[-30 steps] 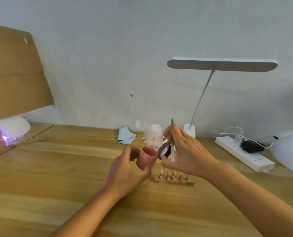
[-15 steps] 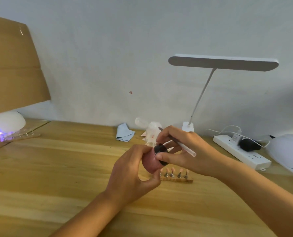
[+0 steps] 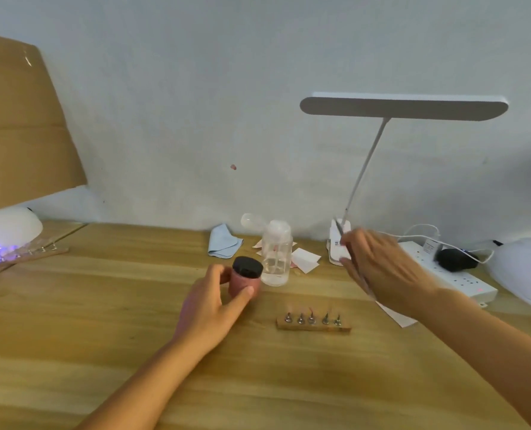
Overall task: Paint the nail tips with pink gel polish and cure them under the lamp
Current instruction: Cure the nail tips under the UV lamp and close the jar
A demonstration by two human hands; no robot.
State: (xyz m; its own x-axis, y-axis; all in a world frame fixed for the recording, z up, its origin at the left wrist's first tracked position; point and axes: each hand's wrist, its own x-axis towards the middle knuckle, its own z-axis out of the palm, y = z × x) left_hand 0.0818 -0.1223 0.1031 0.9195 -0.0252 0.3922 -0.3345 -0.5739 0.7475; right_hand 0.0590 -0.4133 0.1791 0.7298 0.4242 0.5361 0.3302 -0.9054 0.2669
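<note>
My left hand (image 3: 209,308) grips a pink gel polish jar (image 3: 242,282) that stands on the wooden table (image 3: 103,321); its black lid (image 3: 247,266) is on. My right hand (image 3: 385,268), blurred, holds a thin brush (image 3: 340,231) to the right of the jar, its end pointing up and back. A small wooden holder (image 3: 313,324) with several nail tips on metal pegs lies in front, between my hands. At the far left a white curing lamp (image 3: 8,226) glows violet over another holder of tips (image 3: 37,251).
A clear pump bottle (image 3: 276,254) stands just behind the jar, with a blue cloth (image 3: 223,243) and paper wipes (image 3: 304,259) nearby. A white desk lamp (image 3: 403,105) rises at the back. A power strip (image 3: 450,274) and a second white lamp (image 3: 524,268) sit at the right.
The lid went onto the jar. My left hand lowered the closed jar to the table, and my right hand pulled away to the right with the brush.
</note>
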